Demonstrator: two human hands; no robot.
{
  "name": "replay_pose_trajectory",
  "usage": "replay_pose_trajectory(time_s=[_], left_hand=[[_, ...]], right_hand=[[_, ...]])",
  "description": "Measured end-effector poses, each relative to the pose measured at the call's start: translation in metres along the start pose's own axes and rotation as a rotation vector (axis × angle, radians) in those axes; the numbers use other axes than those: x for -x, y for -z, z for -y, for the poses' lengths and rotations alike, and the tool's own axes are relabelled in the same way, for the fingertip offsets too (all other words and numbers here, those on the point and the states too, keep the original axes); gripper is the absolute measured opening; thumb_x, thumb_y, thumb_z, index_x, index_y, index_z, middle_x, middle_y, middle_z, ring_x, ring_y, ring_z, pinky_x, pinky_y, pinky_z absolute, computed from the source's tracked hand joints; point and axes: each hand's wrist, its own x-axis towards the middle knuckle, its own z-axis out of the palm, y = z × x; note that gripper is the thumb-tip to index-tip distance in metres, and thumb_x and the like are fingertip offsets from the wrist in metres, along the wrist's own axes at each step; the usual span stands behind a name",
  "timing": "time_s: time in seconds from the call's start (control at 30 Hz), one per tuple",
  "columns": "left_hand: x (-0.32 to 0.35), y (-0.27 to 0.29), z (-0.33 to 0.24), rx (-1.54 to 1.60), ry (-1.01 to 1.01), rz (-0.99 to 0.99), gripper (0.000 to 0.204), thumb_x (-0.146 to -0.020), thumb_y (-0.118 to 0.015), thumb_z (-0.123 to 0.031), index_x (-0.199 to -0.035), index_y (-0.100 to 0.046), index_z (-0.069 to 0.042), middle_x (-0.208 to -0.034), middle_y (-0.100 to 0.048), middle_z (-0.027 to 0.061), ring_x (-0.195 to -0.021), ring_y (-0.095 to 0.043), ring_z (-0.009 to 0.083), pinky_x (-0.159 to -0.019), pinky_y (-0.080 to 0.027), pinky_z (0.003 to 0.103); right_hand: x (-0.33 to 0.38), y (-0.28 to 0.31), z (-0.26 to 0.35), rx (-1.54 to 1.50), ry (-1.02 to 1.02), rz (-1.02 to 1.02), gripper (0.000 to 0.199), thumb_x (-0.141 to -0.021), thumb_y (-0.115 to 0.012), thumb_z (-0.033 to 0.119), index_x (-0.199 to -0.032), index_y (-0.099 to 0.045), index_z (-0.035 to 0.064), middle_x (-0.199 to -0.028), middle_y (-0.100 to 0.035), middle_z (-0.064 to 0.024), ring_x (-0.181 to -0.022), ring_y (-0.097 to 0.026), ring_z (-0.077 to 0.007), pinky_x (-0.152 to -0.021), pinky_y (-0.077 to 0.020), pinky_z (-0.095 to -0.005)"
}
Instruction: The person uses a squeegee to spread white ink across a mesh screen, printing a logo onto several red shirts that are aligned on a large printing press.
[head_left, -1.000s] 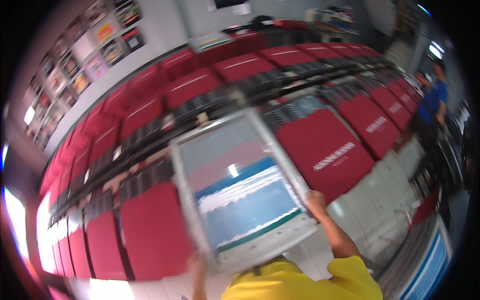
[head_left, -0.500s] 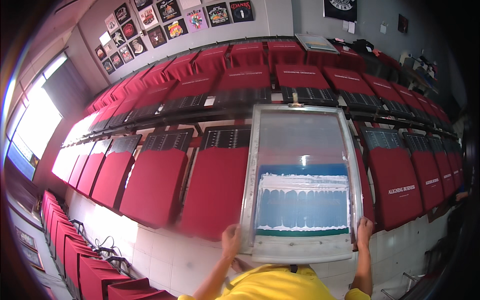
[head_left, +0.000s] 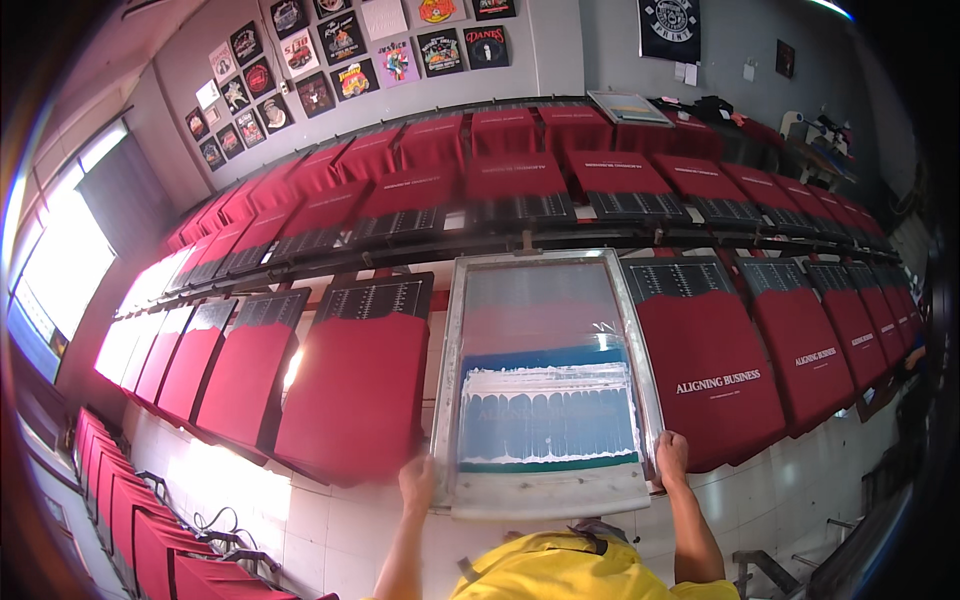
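I hold a screen-printing frame (head_left: 462, 300) by its two sides, close to its near corners. Its mesh has a blue stencil area (head_left: 540, 430) with a thick band of white ink (head_left: 545, 378) across it and a thinner white line near the bottom. My left hand (head_left: 418, 483) is closed round the left edge, a little blurred. On the right edge, my right hand (head_left: 672, 457) has its fingers wrapped round the frame. The frame lies over a board in the row, and what is beneath is mostly hidden.
Left of the frame a plain red shirt (head_left: 350, 400) covers a board; right of it lies a red shirt with white lettering (head_left: 710, 370). More shirt-covered boards (head_left: 515, 178) stand in rows behind a dark rail (head_left: 400, 243). Red cloths (head_left: 130, 510) hang at lower left.
The frame has moved left along the row with both hands on it. A lettered red shirt just to its right now shows in full. The view has shifted too.
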Motion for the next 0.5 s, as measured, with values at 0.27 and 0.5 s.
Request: replay_pose_trajectory(time_s=[0.27,0.5], left_hand=[[-0.007,-0.008,0.007,-0.018,0.028,-0.021,0.036,-0.091,-0.059,-0.032,-0.090,-0.072,0.001,-0.074,-0.069,0.0181,-0.072,-0.068,0.0289,-0.070,-0.050,0.041],[-0.017,-0.004,0.021,-0.068,-0.011,0.040,0.037,-0.089,-0.059,-0.033,-0.089,-0.071,0.001,-0.075,-0.066,0.0235,-0.075,-0.067,0.0376,-0.071,-0.050,0.044]], right_hand=[[-0.003,0.000,0.009,0.021,0.007,-0.001,0.041,-0.095,-0.043,0.024,-0.081,-0.062,-0.0095,-0.081,-0.062,-0.0318,-0.083,-0.062,-0.0476,-0.075,-0.0453,-0.0514],[-0.006,-0.008,0.009,0.066,0.038,-0.037,0.040,-0.095,-0.044,0.023,-0.082,-0.062,-0.0101,-0.083,-0.062,-0.0326,-0.084,-0.061,-0.0482,-0.075,-0.0447,-0.0522]])
